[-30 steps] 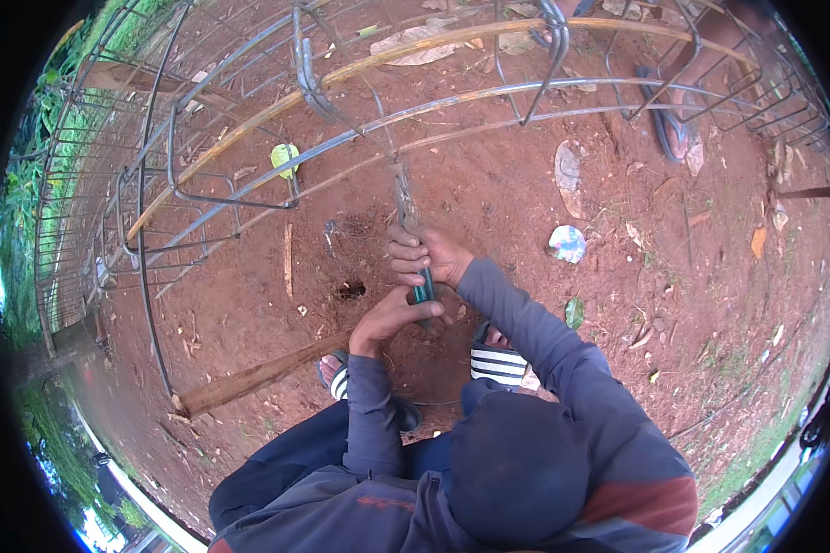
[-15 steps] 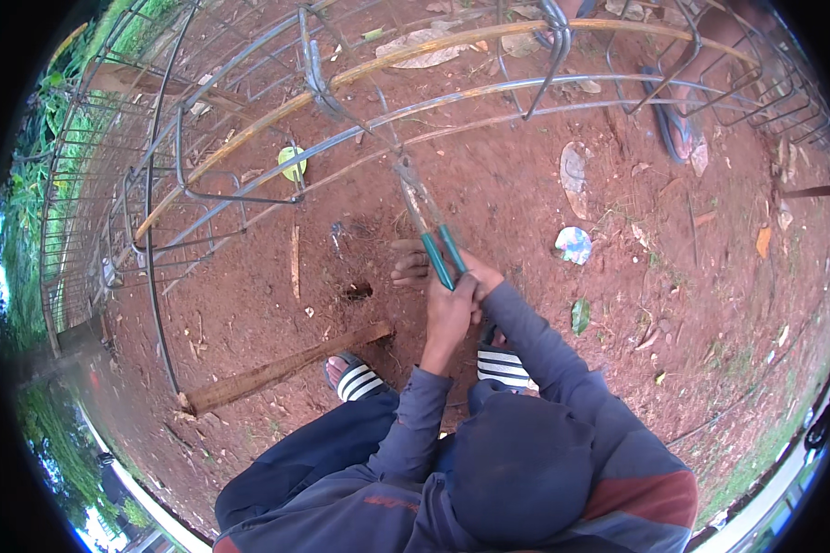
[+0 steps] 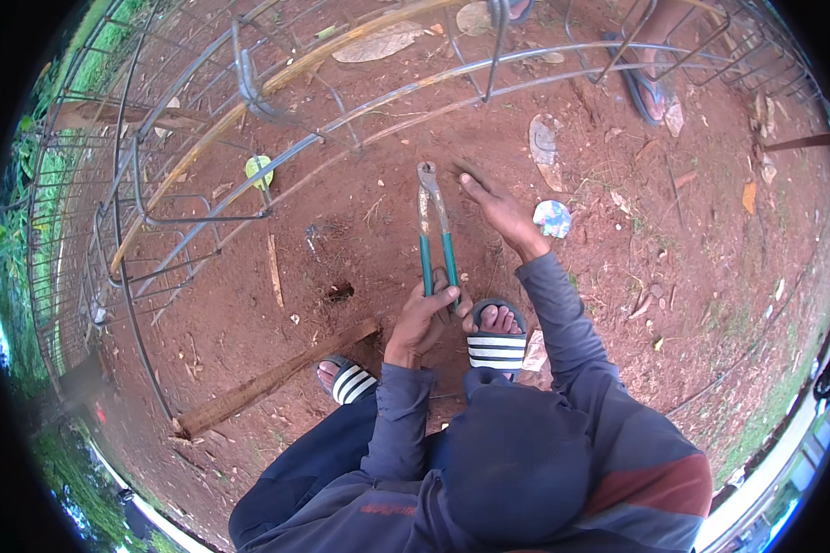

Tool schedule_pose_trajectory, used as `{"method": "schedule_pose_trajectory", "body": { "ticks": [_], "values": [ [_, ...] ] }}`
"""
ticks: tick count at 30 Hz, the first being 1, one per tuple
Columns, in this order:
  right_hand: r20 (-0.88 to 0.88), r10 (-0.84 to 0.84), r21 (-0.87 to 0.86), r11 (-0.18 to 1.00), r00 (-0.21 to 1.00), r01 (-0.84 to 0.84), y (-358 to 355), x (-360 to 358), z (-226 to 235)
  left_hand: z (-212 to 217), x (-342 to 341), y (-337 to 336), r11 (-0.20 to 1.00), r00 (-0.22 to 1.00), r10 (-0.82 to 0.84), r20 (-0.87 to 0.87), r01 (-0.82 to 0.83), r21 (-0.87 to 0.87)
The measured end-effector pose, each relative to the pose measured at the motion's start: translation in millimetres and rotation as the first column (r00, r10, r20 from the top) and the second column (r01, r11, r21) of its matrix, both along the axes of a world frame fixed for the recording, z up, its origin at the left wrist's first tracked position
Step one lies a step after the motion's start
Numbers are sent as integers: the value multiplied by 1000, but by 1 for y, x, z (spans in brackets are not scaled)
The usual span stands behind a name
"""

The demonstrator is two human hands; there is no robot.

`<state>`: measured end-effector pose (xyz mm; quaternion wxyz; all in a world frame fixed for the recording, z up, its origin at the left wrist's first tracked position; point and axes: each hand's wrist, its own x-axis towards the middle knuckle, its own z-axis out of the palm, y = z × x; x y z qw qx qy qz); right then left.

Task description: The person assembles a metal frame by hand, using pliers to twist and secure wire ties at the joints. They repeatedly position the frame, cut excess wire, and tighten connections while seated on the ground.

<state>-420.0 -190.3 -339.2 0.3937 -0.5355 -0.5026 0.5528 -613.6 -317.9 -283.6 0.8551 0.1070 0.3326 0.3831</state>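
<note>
My left hand (image 3: 422, 321) is closed around the lower ends of a pair of pincers (image 3: 440, 207) with green grips and worn metal arms. The pincers point away from me, and their jaw end is apart from the steel bars. Beyond and to the right, my right hand (image 3: 503, 210) is off the tool, its fingers stretched out beside the jaws. Nothing clearly shows in it. In front of both hands arches a rebar cage (image 3: 392, 95) of long bars and bent square stirrups.
A wooden stick (image 3: 277, 378) lies on the reddish soil at left, near my sandalled feet. Dry leaves (image 3: 544, 147) and a crumpled colourful wrapper (image 3: 552, 219) are scattered about. Another person's sandalled foot (image 3: 650, 97) stands beyond the cage at far right.
My right hand has let go of the pincers and moved away to the right. The pincers have come back from the cage and now stand more upright in my left hand.
</note>
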Motion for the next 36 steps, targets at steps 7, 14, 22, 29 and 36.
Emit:
{"method": "schedule_pose_trajectory", "body": {
  "ticks": [7, 14, 22, 29, 36],
  "values": [
    [200, 299, -47, 954, 933, -295, -7, 52, 36, 23, 4, 6, 990, 985, -139, 98, 141, -12],
    [979, 46, 57, 870, 197, -489, 3, 143, 51, 30, -32, 30, 798, 739, -569, -362, 602, -24],
    [514, -49, -98, 988, 856, 116, -1, 211, 86, -2, -58, 41, 866, 663, -410, -627, 499, -39],
    [138, -322, -118, 934, 937, 339, -41, 85, 78, 10, 7, 59, 740, 8, 448, -894, 557, 376],
    [110, -354, 137, 931, 929, 338, -54, 23, 86, 48, 80, 74, 966, 841, 71, -536, 75, 246]
  ]
}}
